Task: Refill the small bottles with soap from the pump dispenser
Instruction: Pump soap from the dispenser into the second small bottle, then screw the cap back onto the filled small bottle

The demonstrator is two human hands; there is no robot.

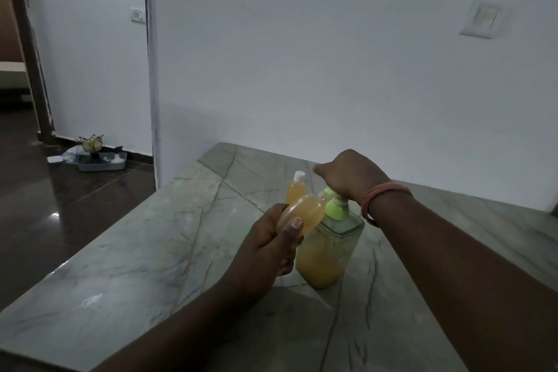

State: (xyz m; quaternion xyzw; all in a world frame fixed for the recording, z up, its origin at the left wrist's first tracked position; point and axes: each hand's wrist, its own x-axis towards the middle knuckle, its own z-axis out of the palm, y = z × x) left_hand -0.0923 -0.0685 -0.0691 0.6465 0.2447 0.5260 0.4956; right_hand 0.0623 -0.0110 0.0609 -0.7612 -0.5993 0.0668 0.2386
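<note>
Midway through refilling: one small bottle capped, a second under the pump.

Lower centre of frame, on the marble bench (126, 266): clear pump dispenser (327, 254) about half full of amber soap, right hand (347, 175) pressing its green pump head (336, 207), fingers' curl not discernible. Left hand (268, 246) wrapped around tilted small bottle (303, 214), nearly full, at the spout. Capped bottle (296, 189) upright just behind.

Clear pump dispenser (327, 254) with green pump head, upright, part-full of amber soap, tilted uncapped small bottle (303, 213) at its spout, capped small bottle (296, 189) upright behind
</note>
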